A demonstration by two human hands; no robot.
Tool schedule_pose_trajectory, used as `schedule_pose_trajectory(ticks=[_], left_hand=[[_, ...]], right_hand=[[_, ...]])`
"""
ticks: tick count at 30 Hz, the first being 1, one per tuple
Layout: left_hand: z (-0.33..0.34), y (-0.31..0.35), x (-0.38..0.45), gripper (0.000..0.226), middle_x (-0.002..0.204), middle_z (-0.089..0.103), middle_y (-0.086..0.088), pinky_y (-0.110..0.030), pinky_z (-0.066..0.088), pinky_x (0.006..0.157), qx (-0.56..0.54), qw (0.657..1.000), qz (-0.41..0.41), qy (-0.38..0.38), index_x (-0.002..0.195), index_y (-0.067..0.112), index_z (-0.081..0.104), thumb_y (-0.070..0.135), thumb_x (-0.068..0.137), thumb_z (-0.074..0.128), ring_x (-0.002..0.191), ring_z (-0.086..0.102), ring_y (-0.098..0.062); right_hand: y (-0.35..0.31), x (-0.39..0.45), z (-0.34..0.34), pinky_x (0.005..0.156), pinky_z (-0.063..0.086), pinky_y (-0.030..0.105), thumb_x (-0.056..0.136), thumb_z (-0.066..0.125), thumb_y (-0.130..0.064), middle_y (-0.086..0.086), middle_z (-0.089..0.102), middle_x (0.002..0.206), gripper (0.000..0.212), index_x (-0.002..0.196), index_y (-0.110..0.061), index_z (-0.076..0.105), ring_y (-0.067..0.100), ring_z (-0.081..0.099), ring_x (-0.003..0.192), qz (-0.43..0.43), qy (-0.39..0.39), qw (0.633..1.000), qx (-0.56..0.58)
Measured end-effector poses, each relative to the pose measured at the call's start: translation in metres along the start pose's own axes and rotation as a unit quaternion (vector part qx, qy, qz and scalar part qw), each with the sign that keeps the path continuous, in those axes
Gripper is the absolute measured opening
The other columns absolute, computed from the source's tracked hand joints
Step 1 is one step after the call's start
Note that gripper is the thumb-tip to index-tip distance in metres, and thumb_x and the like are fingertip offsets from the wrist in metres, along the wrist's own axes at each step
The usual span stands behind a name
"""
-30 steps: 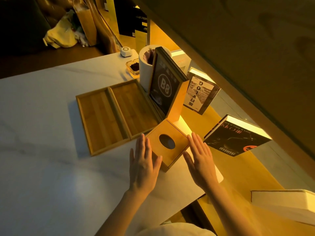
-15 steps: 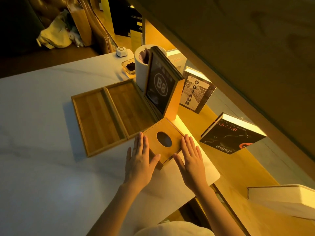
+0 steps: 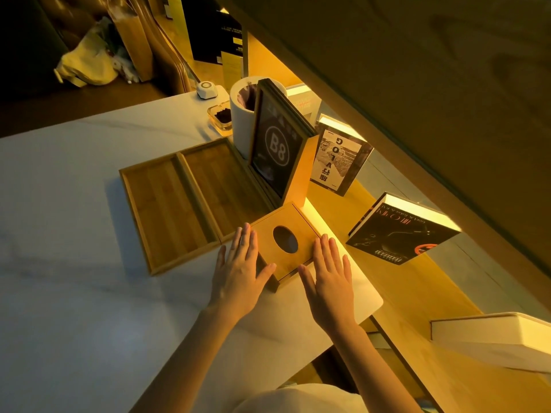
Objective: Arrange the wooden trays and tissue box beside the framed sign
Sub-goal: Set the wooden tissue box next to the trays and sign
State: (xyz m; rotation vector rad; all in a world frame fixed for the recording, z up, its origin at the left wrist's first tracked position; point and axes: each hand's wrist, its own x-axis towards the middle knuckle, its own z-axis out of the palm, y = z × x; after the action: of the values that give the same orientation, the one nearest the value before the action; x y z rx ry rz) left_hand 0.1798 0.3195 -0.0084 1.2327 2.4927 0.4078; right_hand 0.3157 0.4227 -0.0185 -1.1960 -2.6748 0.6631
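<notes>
Your grip is flat and unclenched on both sides: your left hand (image 3: 238,272) lies against the left side of the tissue box (image 3: 286,242), fingers straight and thumb along its near face, while your right hand (image 3: 328,278) rests at its right edge, palm down on the bench (image 3: 74,293). Neither hand closes around anything. The box sits just right of centre in the frame, its near faces partly hidden behind your hands; its oval opening is dark, so the contents cannot be made out. Directly above it stands the framed sign (image 3: 275,152), marked "B8" in a circle; smaller print on it is unreadable. Two wooden trays (image 3: 185,201) lie side by side left of the sign, touching each other. A white cylinder (image 3: 243,126) is partly covered by the sign. Right of the sign, one book (image 3: 340,156) shows "GO" upside down; another book's (image 3: 402,234) lettering is too small to read.
</notes>
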Motion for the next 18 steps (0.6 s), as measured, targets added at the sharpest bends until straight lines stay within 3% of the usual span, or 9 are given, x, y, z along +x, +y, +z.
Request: schedule_pose_trajectory(ticks=[6, 10, 18], left_hand=[[0.012, 0.009, -0.010, 0.067, 0.140, -0.028, 0.002, -0.034, 0.002, 0.113, -0.012, 1.000, 0.007, 0.014, 0.127, 0.027, -0.024, 0.061, 0.079, 0.008, 0.133, -0.017, -0.013], [0.011, 0.005, -0.003, 0.067, 0.142, -0.026, 0.005, -0.032, 0.002, 0.112, -0.022, 1.000, 0.021, 0.008, 0.129, 0.028, -0.023, 0.056, 0.086, 0.021, 0.133, -0.017, -0.011], [0.009, 0.012, 0.012, 0.073, 0.143, -0.025, 0.003, -0.034, 0.006, 0.114, -0.006, 1.000, 0.030, -0.004, 0.138, 0.021, -0.015, 0.055, 0.087, 0.023, 0.140, -0.010, -0.018]], right_hand=[[-0.009, -0.011, 0.002, 0.112, -0.016, 0.034, 0.085, 0.004, -0.060, -0.013, -0.028, 0.142, 0.060, 0.132, -0.035, -0.022, 0.010, -0.028, 0.134, -0.021, -0.049, 0.998, -0.016], [-0.009, -0.010, 0.004, 0.112, -0.014, 0.032, 0.086, 0.006, -0.057, -0.013, -0.031, 0.140, 0.059, 0.131, -0.034, -0.024, 0.008, -0.031, 0.131, -0.015, -0.045, 0.999, -0.017], [0.002, 0.001, 0.002, 0.112, -0.013, 0.032, 0.087, 0.005, -0.055, -0.011, -0.023, 0.145, 0.056, 0.134, -0.033, -0.018, 0.007, -0.026, 0.133, -0.019, -0.029, 0.999, -0.010]])
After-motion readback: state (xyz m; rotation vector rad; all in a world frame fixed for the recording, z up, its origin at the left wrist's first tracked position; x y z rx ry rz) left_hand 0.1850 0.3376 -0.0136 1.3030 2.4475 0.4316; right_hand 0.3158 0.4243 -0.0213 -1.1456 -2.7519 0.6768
